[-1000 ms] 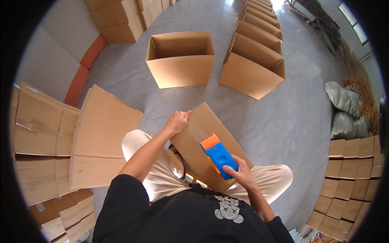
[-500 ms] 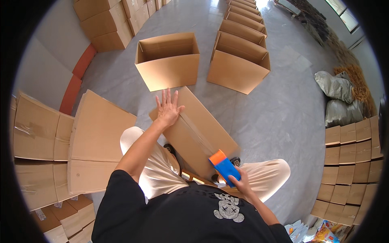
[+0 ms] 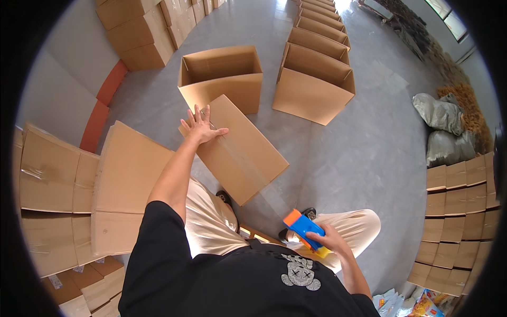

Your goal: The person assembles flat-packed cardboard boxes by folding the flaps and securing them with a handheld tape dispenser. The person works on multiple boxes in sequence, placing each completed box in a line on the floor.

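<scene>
A closed cardboard box (image 3: 247, 142) lies tilted before me, its long seam facing up. Along that seam runs a strip of clear packing tape (image 3: 244, 162), which stretches past the box's near edge to a blue and orange tape dispenser (image 3: 303, 226). My right hand (image 3: 328, 239) grips the dispenser above my right leg. With fingers spread, my left hand (image 3: 200, 128) presses flat on the far left end of the box, over the seam. The underside of the box is hidden.
An open-topped carton (image 3: 222, 84) stands just beyond the box. A row of open cartons (image 3: 314, 95) recedes at the far right. Flattened cardboard (image 3: 127, 179) leans at my left; stacked cartons (image 3: 459, 211) and grey sacks (image 3: 441, 113) line the right.
The box has shifted left and away from me. My right hand has drawn the dispenser right and toward me, off the box's edge, pulling out tape. My left hand moved left with the box.
</scene>
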Motion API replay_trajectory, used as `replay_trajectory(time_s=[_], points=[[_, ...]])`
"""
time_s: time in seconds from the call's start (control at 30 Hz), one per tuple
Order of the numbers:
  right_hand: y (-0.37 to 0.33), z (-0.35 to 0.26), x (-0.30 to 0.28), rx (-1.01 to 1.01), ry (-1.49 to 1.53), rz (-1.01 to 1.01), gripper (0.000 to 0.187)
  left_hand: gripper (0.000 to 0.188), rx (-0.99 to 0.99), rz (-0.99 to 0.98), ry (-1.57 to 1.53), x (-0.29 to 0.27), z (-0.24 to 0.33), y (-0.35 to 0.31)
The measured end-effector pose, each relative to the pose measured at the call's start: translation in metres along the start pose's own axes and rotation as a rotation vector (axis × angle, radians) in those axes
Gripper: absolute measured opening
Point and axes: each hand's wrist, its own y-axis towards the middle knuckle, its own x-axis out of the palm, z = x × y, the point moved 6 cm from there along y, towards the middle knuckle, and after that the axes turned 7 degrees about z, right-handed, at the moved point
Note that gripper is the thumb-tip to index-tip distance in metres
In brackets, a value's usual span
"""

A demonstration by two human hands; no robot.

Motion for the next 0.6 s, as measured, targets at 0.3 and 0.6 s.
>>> replay_trajectory(time_s=[0.3,0.6], points=[[0.179,-0.008,0.096,0.048,-0.468,0.283,0.062,0.132,0.007,-0.039,0.020,0.001,0.006,0.003],[0.152,0.084,0.109,0.330,0.670,0.261,0.039,0.133,0.031,0.060,-0.009,0.009,-0.007,-0.017]])
